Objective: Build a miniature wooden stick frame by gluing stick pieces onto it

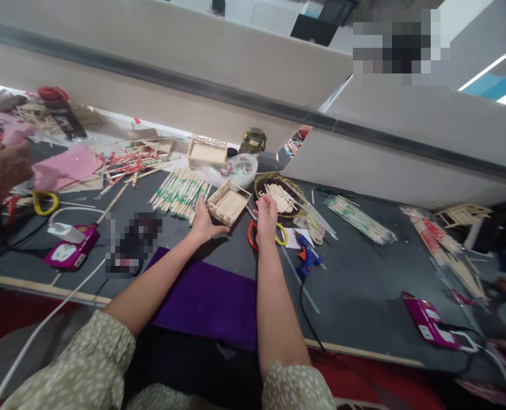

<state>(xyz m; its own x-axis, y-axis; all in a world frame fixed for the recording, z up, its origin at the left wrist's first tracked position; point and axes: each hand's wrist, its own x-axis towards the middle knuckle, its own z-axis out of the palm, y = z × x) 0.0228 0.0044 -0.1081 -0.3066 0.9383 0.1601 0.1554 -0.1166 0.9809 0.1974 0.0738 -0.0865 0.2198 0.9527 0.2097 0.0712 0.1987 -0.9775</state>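
Observation:
A small tray built of wooden sticks [229,205] stands tilted in view on the dark table in front of me. My left hand [206,225] is at its near left corner, thumb and fingers spread; whether it touches the tray I cannot tell. To the tray's right is my right hand [266,215], fingers loosely bent and apart, with no object visible in it. Below and beside that hand lie scissors with red and yellow handles [282,234], partly hidden by it. Just behind it, a round basket [259,185] contains short pale stick pieces [279,197].
Wrapped chopsticks [180,195] lie left of the tray. Behind stand another stick-built piece [208,154] and a green jar [254,140]. A blue glue gun [308,259] with its cord lies right, purple cloth [205,302] in front. Another person's hand [3,171] is far left.

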